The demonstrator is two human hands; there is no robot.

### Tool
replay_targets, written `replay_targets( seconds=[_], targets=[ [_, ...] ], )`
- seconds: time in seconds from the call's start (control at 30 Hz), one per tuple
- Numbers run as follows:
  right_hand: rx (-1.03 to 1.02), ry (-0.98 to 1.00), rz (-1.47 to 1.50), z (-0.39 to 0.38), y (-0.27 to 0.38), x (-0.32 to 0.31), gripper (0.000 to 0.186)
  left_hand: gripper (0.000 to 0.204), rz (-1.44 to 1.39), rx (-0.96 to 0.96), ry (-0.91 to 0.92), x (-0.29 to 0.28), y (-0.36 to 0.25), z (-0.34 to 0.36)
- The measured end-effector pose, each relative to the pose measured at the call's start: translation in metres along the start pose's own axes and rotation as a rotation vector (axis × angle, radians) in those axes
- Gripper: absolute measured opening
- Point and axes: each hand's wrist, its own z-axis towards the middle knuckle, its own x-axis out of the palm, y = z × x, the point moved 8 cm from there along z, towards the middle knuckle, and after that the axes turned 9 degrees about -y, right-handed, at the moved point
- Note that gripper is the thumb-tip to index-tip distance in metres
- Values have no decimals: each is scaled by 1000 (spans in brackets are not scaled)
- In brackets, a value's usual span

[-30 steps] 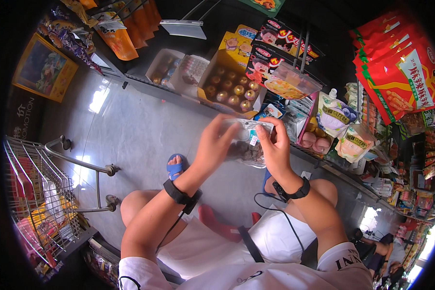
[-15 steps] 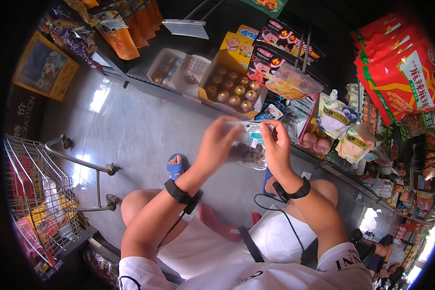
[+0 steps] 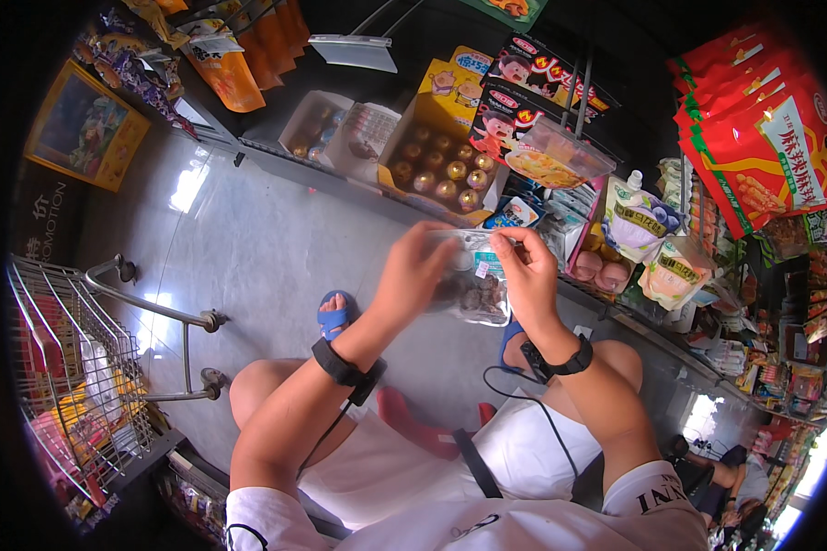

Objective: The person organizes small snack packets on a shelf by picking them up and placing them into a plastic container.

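Between my hands hangs a clear plastic snack pouch (image 3: 486,285) with dark pieces at its bottom, a teal label and a small white price sticker. My left hand (image 3: 412,266) grips its left upper edge, thumb toward the middle. My right hand (image 3: 528,268) pinches the top right corner between thumb and fingers. The pouch's left part is hidden behind my left hand. Just beyond it, on the low shelf, stands an open yellow box (image 3: 395,190) of gold-wrapped balls.
A wire shopping cart (image 3: 83,367) with packages stands at the left on the grey floor (image 3: 248,239). Spouted pouches (image 3: 640,225) and a pink-edged box of round pink items are at the right. Red snack bags (image 3: 753,138) hang above. Another person (image 3: 735,477) is at the far lower right.
The pouch has tilted slightly, so more of its dark contents shows. My right hand has shifted a little; my left hand stays nearly in place.
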Motion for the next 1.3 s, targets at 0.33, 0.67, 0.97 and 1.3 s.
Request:
replay_targets(
  seconds=[0.33,0.67,0.97,1.3],
  targets=[
    [-14,2,-73,0,1,1,18,21,99,76,-14,-3,5,2],
    [-2,2,-122,1,3,0,17,20,56,37,9,0,5,1],
    [-33,31,-166,4,3,0,19,22,102,-26,26,-3,8,3],
    [-80,34,-160,4,-6,1,19,21,138,-29,-4,-6,10,2]
  ],
)
